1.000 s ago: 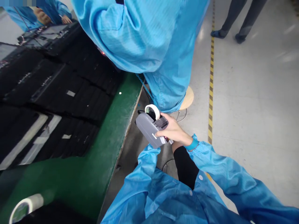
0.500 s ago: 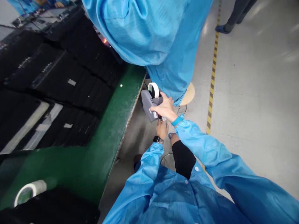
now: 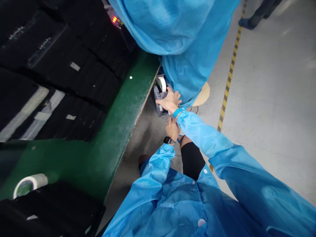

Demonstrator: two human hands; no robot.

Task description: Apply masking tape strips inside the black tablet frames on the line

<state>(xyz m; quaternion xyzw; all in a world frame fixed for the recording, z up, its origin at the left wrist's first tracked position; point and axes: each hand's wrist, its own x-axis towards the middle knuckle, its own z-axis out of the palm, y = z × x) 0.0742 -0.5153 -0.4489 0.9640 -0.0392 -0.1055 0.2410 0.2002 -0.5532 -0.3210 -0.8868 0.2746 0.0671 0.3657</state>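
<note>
Right hand (image 3: 169, 102) grasps gray tape dispenser (image 3: 158, 100), held just right of green counter (image 3: 118, 128). Left hand (image 3: 172, 129) close below; hold unclear. Firm grip keeps white tape roll (image 3: 162, 84) steady.

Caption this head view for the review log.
Right hand on a grey tape dispenser beside the green bench edge; watch-wearing left hand just below it.

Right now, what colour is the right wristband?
The wristband is turquoise, clearest in the head view.
</note>
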